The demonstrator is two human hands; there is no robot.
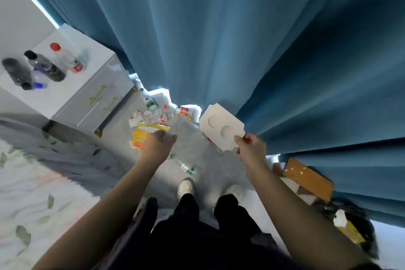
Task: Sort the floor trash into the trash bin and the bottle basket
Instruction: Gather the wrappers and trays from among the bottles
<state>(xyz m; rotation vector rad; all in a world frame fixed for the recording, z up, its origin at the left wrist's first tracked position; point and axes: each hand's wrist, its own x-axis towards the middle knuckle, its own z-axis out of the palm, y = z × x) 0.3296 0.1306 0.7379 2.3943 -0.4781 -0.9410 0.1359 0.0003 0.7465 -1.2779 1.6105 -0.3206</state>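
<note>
1. Head view, far left of the curtain [241, 39]: a white cabinet [87, 94] carries four bottles [47, 66].
2. At the curtain's foot lies a heap of floor trash [153, 116]: bottles, crumpled paper, a yellow packet.
3. Left hand [157, 144], just below that heap, has fingers closed on a clear plastic sheet [188, 136].
4. Right hand [249, 149], against the curtain's hem, pinches a white card tray [221, 127] by its corner.
5. Right of the curtain's lower fold sit a brown box [309, 177] and a black bin [350, 226] holding scraps.
</note>
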